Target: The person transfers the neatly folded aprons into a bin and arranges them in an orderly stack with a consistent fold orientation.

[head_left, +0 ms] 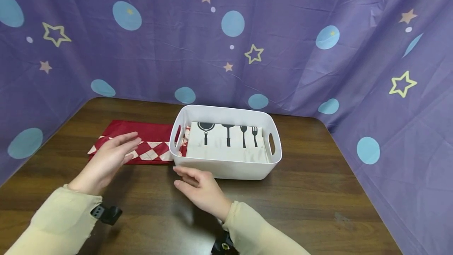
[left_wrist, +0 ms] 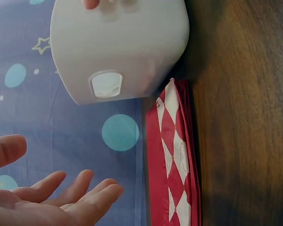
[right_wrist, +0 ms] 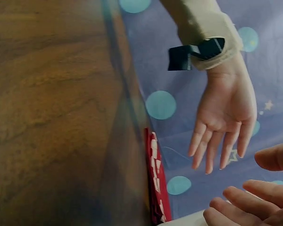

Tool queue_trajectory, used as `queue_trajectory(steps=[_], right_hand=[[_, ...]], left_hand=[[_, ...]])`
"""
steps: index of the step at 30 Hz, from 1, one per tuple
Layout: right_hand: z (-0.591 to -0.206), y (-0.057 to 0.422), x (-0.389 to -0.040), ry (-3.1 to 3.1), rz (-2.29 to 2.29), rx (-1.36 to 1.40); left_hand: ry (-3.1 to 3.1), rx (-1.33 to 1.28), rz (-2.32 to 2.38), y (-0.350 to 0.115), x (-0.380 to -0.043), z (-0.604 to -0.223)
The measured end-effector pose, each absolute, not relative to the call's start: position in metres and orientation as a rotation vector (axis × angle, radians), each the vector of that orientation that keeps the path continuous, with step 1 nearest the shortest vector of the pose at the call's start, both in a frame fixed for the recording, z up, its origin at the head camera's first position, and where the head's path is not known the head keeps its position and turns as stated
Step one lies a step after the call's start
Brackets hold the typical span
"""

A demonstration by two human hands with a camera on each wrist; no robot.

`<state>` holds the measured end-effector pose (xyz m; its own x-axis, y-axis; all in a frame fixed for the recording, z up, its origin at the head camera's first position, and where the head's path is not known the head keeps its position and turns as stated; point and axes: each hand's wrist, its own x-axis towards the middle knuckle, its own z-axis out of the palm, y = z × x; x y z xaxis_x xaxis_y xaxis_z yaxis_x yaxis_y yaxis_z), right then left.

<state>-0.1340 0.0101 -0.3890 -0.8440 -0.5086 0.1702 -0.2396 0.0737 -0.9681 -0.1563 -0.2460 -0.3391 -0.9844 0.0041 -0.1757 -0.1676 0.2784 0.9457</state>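
Note:
A folded red cloth (head_left: 145,131) with a red-and-white diamond band lies on the table, left of a white plastic bin (head_left: 226,168). Over the cloth's front left part, my left hand (head_left: 107,160) hovers with fingers extended and nothing in it. My right hand (head_left: 201,188) is in front of the bin's near left corner, fingers loosely straight, palm facing left and holding nothing. Inside the bin lies a folded white cloth (head_left: 226,153) printed with dark kitchen utensils. Some red-and-white diamond fabric (head_left: 184,140) shows beside it at the bin's left end.
The brown wooden table (head_left: 311,200) meets a purple curtain (head_left: 283,70) with stars and blue ovals along its back and sides. Oval handle holes pierce the bin's two short ends. A dark wrist camera (head_left: 106,214) is strapped below the left hand.

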Motion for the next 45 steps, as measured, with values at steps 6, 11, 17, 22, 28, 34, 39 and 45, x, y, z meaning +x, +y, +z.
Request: queue_trajectory(steps=[6,11,17,22,28,34,39,45], right_hand=[[-0.392,0.001,-0.137,2.373,-1.512,-0.885],[-0.393,-0.008,-0.141,2.487,-1.223,-0.997],[-0.395,-0.021,-0.147,2.488,-1.147,-0.987],[-0.396,-0.030,-0.150,2.481,-1.134,-0.930],[-0.398,-0.040,-0.154,2.486,-1.104,-0.887],[-0.400,-0.048,-0.157,2.493,-1.074,-0.856],[-0.403,-0.052,-0.160,2.496,-1.034,-0.858],[-0.406,-0.057,-0.165,2.515,-1.010,-0.868]], left_hand=[[2.378,-0.168,1.804,-0.251,-0.156,-0.339],[2.379,-0.194,1.788,-0.254,-0.156,-0.340],[2.452,-0.216,1.716,-0.257,-0.159,-0.342],[2.502,-0.219,1.682,-0.260,-0.160,-0.342],[2.556,-0.263,1.623,-0.269,-0.162,-0.345],[2.526,-0.303,1.620,-0.282,-0.164,-0.352],[2.486,-0.343,1.622,-0.288,-0.165,-0.354],[2.446,-0.360,1.633,-0.294,-0.170,-0.358]])
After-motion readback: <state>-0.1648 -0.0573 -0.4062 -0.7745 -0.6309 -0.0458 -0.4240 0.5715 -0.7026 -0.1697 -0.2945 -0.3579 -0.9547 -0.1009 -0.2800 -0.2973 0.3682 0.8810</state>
